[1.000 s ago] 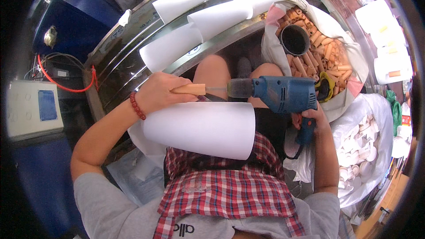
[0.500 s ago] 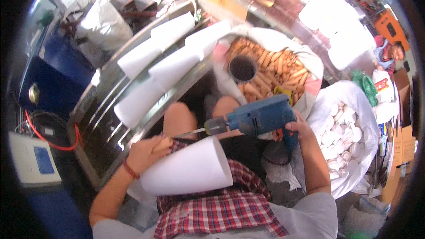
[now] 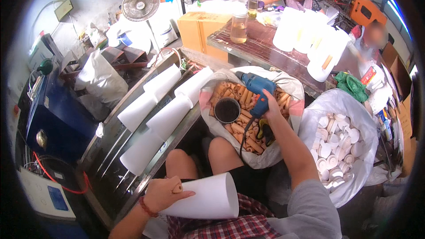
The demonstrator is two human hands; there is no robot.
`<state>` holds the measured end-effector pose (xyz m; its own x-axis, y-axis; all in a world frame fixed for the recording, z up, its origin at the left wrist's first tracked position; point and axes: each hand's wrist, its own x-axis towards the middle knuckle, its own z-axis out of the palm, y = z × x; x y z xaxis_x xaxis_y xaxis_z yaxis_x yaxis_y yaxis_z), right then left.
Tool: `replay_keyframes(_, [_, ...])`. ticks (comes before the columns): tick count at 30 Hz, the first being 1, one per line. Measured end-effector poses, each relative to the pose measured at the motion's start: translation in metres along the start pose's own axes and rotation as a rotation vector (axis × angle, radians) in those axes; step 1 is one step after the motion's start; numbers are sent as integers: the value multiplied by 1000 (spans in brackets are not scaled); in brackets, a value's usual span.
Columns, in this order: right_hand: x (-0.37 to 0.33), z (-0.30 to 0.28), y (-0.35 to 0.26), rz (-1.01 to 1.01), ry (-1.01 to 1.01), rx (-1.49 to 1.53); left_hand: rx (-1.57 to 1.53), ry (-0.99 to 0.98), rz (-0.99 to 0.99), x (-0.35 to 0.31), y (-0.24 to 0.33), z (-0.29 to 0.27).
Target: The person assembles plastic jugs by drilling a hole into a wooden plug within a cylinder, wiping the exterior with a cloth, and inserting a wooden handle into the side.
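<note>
My left hand (image 3: 164,196) is closed round a short wooden handle (image 3: 177,186) at the side of a white tapered cylinder (image 3: 208,197), thumb resting on its wall. The cylinder lies sideways above my lap, its wide end to the right. My right hand (image 3: 272,106) grips a blue power drill (image 3: 259,84) by its handle, held over an open white sack (image 3: 263,161). In that sack are many wooden handles (image 3: 238,128), a dark-filled round tub (image 3: 227,109) and a black-and-yellow object (image 3: 266,132). The drill's nose points up and left; I cannot make out a bit.
A metal trough (image 3: 106,199) at left carries white tapered cylinders (image 3: 170,115) on rods. A bag of white discs (image 3: 356,110) stands right. Beyond are a brown table (image 3: 221,40) with handled white cylinders (image 3: 287,31), jars and a cardboard box (image 3: 201,26). Two people sit farther back.
The drill has moved from beside the cylinder, up and away over the sack of handles. My left hand and the cylinder sit lower in view. The view has tilted up, showing more background.
</note>
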<state>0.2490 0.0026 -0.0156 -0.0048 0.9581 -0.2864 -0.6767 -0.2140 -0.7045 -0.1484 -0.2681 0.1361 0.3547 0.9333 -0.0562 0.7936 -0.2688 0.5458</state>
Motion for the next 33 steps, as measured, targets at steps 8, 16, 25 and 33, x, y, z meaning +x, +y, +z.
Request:
replay_keyframes(8, [-85, 43, -49, 311, -45, -984, -116, 178, 77, -3, -12, 19])
replay_keyframes(16, [-217, 216, 70, -395, -1405, -1537, -786, 332, 5, -3, -24, 22])
replay_keyframes(25, [-185, 215, 46, -516, -1097, -1608, -658, 921, -158, -58, -145, -11])
replay_keyframes(33, [-129, 49, -158, -1025, 322, -1195, -718, 1315, -1055, -157, -277, 51])
